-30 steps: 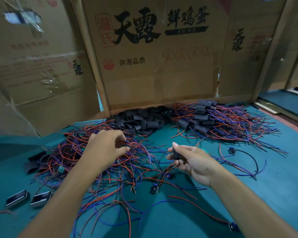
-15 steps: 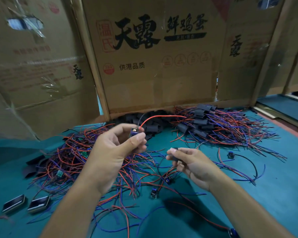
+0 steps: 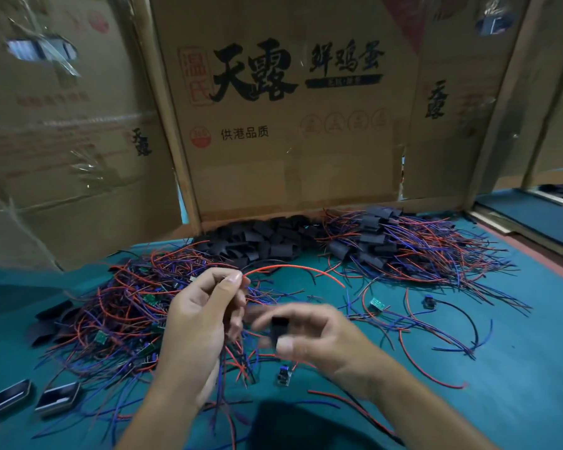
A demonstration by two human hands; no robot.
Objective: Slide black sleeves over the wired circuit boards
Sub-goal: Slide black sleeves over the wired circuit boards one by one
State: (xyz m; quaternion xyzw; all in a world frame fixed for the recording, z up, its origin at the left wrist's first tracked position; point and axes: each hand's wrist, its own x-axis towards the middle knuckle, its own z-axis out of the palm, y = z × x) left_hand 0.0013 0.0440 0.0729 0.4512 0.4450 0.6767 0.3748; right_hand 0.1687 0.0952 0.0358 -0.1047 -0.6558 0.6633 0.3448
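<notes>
1. I saw my left hand (image 3: 205,323) raised above the green table (image 3: 517,368), thumb and fingers pinched together on the end of a wired board; the board itself was hidden inside the grip, so I could not tell how it sat.
2. A red wire (image 3: 293,268) arched out from that pinch to the right, with a dark wire running alongside it.
3. My right hand (image 3: 309,332) was just beside the left, blurred, its thumb and fingers clamped on a small black sleeve (image 3: 278,328) held upright between them.
4. The sleeve was close to the left fingertips (I could not tell whether they touched).
5. Under and left of my left hand lay a big tangle of red and blue wires (image 3: 121,313) with small green boards (image 3: 102,336) scattered through it.
6. A heap of loose black sleeves (image 3: 260,238) sat at the back of the table, against the foot of the cardboard box (image 3: 290,157) printed with black characters.
7. To the right of that heap was a second pile of wires (image 3: 420,254), with black sleeves already on the pieces in it.
8. One bare green board (image 3: 377,303) lay alone on the table to the right of my hands, and another small board (image 3: 283,375) lay just below my right hand.
9. Two flat dark cases (image 3: 33,399) lay side by side near the bottom left corner.
</notes>
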